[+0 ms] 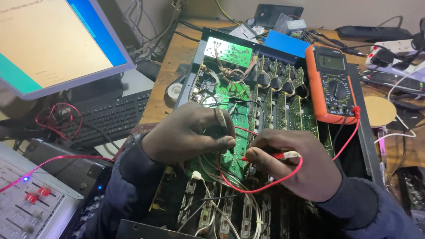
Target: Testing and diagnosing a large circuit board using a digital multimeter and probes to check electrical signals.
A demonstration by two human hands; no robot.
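Note:
An opened electronic chassis (364, 146) with green circuit boards (233, 95) lies on the wooden bench. My left hand (188, 132) pinches a black test probe, tip down on the board near the middle. Beside it my right hand (294, 161) grips a red test probe (276, 155), its tip pointing left at the same spot. Red lead wire (261, 186) loops under my hands and runs up to an orange multimeter (332, 84) resting on the chassis's right side. Both sleeves are dark blue.
A tilted monitor (53, 44) and black keyboard (110, 116) sit at the left. A mixer panel with red knobs (31, 203) is at the lower left. Power strips and cables (394, 53) crowd the right; a round wooden disc (379, 110) lies there.

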